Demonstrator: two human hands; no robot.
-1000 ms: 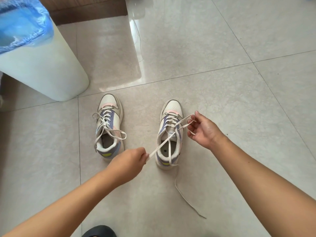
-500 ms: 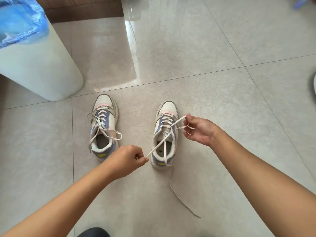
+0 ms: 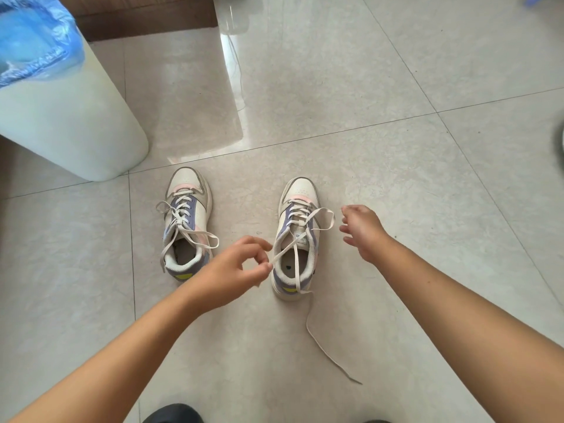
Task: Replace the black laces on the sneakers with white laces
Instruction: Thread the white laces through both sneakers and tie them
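Note:
Two white, lilac and pink sneakers stand side by side on the tile floor, toes pointing away from me. The left sneaker has a white lace threaded and lying loose over its opening. The right sneaker also carries a white lace. One end of it runs to my left hand, which pinches it at the thumb tip with the index finger arched away. My right hand hovers just right of this shoe with fingers spread, holding nothing, and the lace's loop sits free beside it. The other end trails on the floor.
A white bin with a blue bag liner stands at the back left. A brown wooden base runs along the far edge. The trailing lace end lies on the tiles behind the right sneaker. A dark object shows at the bottom edge.
My right hand has let go of the lace loop and spread its fingers. My left hand's index finger has lifted away from the lace end. Both sneakers stay in place.

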